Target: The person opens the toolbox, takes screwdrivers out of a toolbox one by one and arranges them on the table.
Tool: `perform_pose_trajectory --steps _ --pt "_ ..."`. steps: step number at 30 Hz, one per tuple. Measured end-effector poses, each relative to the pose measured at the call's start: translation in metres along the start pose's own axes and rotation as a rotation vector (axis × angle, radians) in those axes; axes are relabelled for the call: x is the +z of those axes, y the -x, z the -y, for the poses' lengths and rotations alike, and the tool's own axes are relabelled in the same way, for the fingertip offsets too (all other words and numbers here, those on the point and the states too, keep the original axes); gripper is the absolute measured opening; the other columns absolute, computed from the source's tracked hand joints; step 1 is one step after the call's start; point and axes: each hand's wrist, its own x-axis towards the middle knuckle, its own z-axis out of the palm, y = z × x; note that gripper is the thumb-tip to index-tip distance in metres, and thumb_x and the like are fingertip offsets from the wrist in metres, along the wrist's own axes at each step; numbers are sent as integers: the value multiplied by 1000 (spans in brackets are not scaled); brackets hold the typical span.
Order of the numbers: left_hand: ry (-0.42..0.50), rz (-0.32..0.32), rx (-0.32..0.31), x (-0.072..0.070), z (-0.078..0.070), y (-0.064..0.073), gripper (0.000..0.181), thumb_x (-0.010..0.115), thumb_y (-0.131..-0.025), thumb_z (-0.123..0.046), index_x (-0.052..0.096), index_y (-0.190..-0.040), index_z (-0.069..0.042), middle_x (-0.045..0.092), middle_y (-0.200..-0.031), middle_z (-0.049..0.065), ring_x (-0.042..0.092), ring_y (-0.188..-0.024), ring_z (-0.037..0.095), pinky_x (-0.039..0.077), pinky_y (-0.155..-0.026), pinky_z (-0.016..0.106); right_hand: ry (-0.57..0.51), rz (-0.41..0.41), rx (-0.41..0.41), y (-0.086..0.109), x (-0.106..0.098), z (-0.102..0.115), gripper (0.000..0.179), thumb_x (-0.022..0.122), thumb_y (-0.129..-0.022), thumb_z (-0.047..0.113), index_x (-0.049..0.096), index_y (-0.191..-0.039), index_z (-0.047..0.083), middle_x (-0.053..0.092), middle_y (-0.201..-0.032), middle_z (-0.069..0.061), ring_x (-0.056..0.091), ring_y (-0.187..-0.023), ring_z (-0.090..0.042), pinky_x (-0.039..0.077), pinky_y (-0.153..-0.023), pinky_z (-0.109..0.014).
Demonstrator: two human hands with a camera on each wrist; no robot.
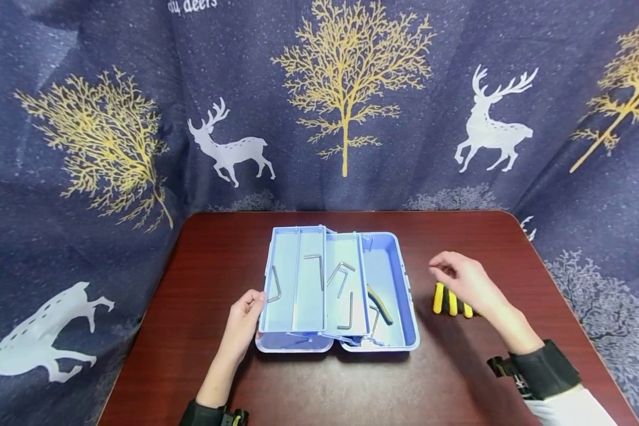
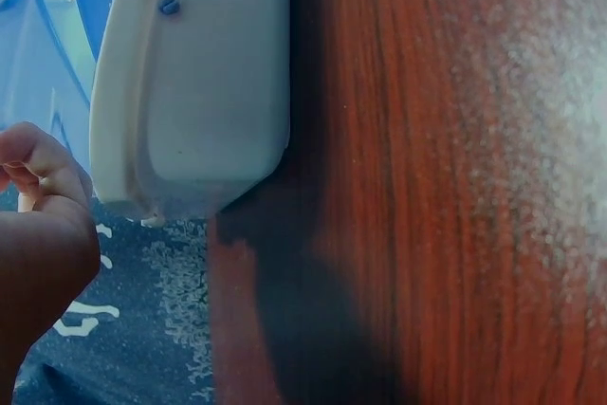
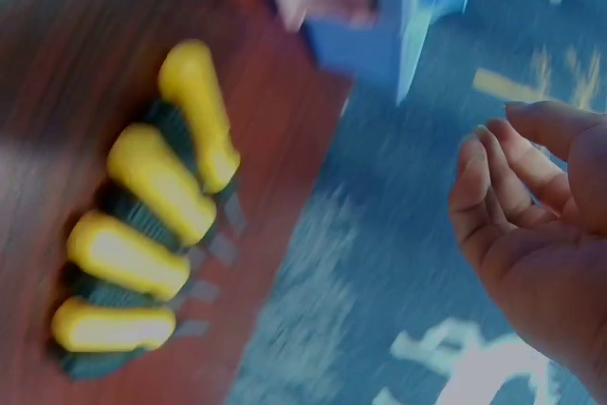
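Note:
A light-blue toolbox (image 1: pixel 404 302) stands unfolded on the table, its stepped trays (image 1: pixel 310 307) spread to the left. My left hand (image 1: pixel 244 318) grips the left edge of the upper tray, thumb at the rim; its other fingers are partly hidden. Several L-shaped hex keys (image 1: pixel 321 275) lie in the trays. In the box's deep part lie pliers (image 1: pixel 380 305) with dark and yellow handles, partly covered by a tray. My right hand (image 1: pixel 465 278) hovers with bent fingers and holds nothing. Under it is a row of several yellow-and-black pieces (image 3: pixel 142 253) with short grey ends.
The dark red wooden table (image 1: pixel 213 248) carries the toolbox near its middle. A dark blue cloth (image 1: pixel 399 148) with deer and trees hangs behind the table and at both sides.

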Motion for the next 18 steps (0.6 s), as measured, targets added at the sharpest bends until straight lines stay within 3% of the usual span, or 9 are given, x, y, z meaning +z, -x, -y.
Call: perform_pose_trajectory --steps 4,9,18 --pt "1 1 6 0 0 -2 30 51 -110 -15 52 -94 10 53 -58 -1 41 -42 9 35 -39 19 10 60 -182 -4 21 28 15 78 -88 -2 77 -99 8 72 -91 1 64 -78 -10 56 -68 -31" --pt "8 3 16 1 -2 -3 28 51 -110 -14 52 -94 10 55 -59 -1 42 -42 9 34 -39 19 -6 221 -358 -5 46 50 12 77 -90 0 77 -99 6 71 -90 1 65 -79 -9 57 -68 -28" --pt "0 0 -3 0 -4 -4 28 51 -110 -13 52 -99 13 54 -60 0 43 -43 10 36 -39 20 38 554 -463 -9 74 68 11 74 -92 1 70 -100 5 68 -89 -1 63 -80 -9 57 -71 -28"
